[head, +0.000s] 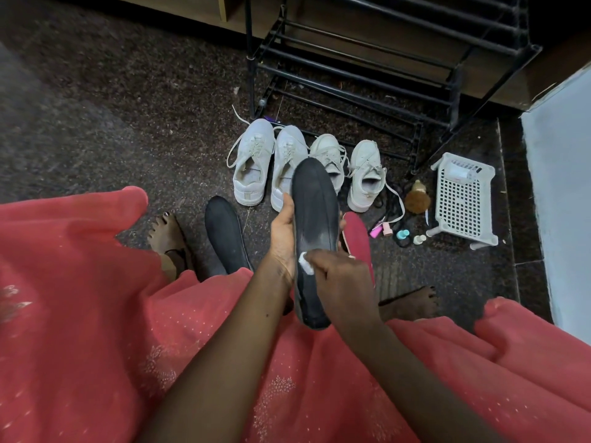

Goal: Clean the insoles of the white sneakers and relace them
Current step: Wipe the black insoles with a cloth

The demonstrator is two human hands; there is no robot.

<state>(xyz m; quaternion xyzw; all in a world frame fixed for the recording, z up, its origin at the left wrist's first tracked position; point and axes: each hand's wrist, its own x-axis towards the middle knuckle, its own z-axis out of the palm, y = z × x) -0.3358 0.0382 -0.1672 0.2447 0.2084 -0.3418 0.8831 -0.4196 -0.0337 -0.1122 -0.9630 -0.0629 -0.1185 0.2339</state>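
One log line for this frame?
step: insole cleaning | left hand: holds black insole | right hand: presses white pad on it | floor: second black insole, red insole

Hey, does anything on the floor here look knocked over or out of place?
The white plastic basket right of the sneakers appears tipped on its side, its legs pointing sideways. Beside it small bottles and a brush lie scattered on the floor, as if spilled out.

Matt black foam-like insole (pixel 315 215), wht leather-look sneakers (pixel 252 164) w/ cloth laces, glossy blk metal rack (pixel 367 59), wht plastic basket (pixel 463 199), speckled rough floor (pixel 128 107), pink cloth skirt (pixel 80 314)
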